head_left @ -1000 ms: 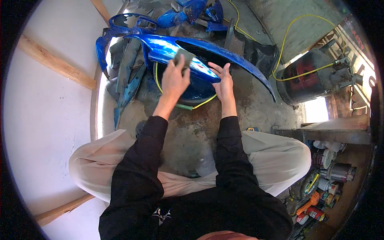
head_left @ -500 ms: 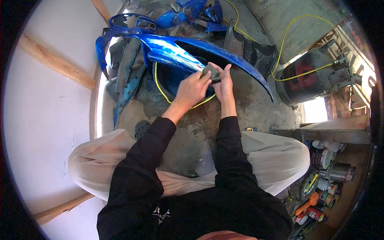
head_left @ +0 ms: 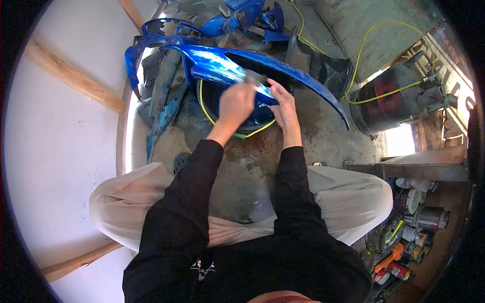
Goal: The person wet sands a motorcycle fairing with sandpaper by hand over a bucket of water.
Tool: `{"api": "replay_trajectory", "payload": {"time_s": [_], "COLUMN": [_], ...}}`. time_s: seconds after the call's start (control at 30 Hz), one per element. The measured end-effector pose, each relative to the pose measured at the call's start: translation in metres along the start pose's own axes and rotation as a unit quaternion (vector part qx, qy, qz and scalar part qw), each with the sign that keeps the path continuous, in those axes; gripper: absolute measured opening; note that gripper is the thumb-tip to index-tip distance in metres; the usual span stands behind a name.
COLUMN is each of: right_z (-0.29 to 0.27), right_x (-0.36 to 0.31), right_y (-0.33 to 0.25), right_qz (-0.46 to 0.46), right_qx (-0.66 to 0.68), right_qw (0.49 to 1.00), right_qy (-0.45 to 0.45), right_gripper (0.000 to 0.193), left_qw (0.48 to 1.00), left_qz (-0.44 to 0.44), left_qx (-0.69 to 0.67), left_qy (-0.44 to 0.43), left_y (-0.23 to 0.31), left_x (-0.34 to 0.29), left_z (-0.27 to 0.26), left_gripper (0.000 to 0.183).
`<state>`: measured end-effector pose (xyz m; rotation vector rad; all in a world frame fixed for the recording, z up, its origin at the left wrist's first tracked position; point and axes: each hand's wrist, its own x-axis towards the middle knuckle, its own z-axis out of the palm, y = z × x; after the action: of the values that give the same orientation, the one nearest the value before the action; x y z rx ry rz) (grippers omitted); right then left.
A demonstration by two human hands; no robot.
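Observation:
A glossy blue motorbike fairing panel (head_left: 217, 64) with whitish, worn patches lies across the space ahead, its long curved arm sweeping to the right. My left hand (head_left: 236, 105), smeared by motion, is closed on a greyish piece of sandpaper (head_left: 256, 77) pressed to the panel's surface. At the pointed near end, my right hand (head_left: 284, 107) grips the panel, thumb and fingers on either side of the tip. Beneath it sits a dark round basin (head_left: 214, 101), partly hidden by the panel and my left hand.
A yellow hose (head_left: 204, 106) curves along the basin's near side. More blue panels (head_left: 235, 17) lie at the back, with dull bluish strips (head_left: 164, 113) at left. On the right stand a dark tank (head_left: 386, 98) and a shelf (head_left: 429, 169) above several cans and tools. A white wall (head_left: 70, 141) borders the left.
My left hand has moved a little left with the sandpaper, up along the panel and away from my right hand. The panel's tip between the hands now shows. The whole view has shifted slightly.

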<state>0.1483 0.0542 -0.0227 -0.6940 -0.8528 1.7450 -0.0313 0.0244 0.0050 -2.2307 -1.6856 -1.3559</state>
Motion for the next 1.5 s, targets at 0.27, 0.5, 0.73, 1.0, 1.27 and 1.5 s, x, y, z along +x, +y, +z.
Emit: {"api": "replay_trajectory", "payload": {"time_s": [0.27, 0.5, 0.73, 1.0, 1.27, 1.5], "right_z": [0.010, 0.002, -0.015, 0.001, 0.003, -0.012], "right_x": [0.000, 0.000, -0.001, -0.003, -0.002, 0.001], "right_y": [-0.001, -0.001, 0.000, -0.004, -0.001, 0.000], "right_qz": [0.012, 0.021, 0.019, 0.030, 0.028, 0.023], "right_qx": [-0.002, -0.008, 0.007, 0.004, -0.007, 0.005], "right_qw": [0.999, 0.999, 0.999, 0.999, 0.999, 0.999], "right_qy": [-0.033, -0.041, -0.029, -0.029, -0.031, -0.042], "right_gripper": [0.060, 0.062, 0.061, 0.057, 0.057, 0.056], "left_qw": [0.975, 0.977, 0.996, 0.985, 0.983, 0.998], "left_qz": [-0.124, -0.017, 0.082, -0.114, -0.087, 0.062], "left_qx": [0.160, 0.209, 0.008, 0.101, 0.119, 0.018], "left_qy": [0.094, -0.047, -0.016, 0.082, 0.106, -0.003], "left_y": [-0.055, -0.079, -0.026, -0.045, -0.068, 0.011], "left_x": [0.022, 0.009, 0.001, 0.027, 0.033, -0.006], "left_z": [-0.025, -0.034, -0.008, -0.014, -0.037, 0.013], "left_gripper": [0.028, 0.030, 0.028, 0.041, 0.036, 0.029]}}
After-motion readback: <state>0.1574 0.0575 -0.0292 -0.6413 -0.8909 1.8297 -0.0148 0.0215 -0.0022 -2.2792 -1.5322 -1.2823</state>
